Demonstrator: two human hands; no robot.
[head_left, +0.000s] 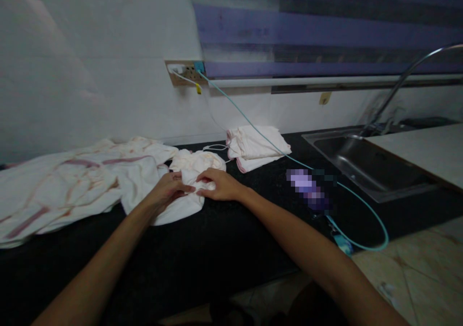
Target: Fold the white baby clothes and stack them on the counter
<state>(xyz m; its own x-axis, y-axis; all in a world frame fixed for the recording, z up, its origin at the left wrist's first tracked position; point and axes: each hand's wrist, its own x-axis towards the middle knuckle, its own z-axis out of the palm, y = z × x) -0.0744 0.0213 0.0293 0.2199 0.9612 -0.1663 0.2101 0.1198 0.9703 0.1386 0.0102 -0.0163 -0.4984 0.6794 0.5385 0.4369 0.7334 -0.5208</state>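
White cloth [181, 212] lay partly bunched on the black counter [173, 263], its smooth lower flap spread out below the fingers. Left hand [168, 191] and right hand [222, 185] worked close together at its upper part, thumb and fingers of each pinched on the fabric. Behind them sat a cream bunch [198, 161]; whether it belonged to the same piece could not be told. On the left, a rumpled cloth heap [79, 186] came right up beside the left hand and hemmed it in. Toward the counter's front edge, black surface gave both forearms room. Behind on the right, a folded cloth [253, 145] lay near the wall. Farther right came a blurred purple object [309, 191], a looping teal cable [386, 232], then the sink's [383, 167] metal rim.
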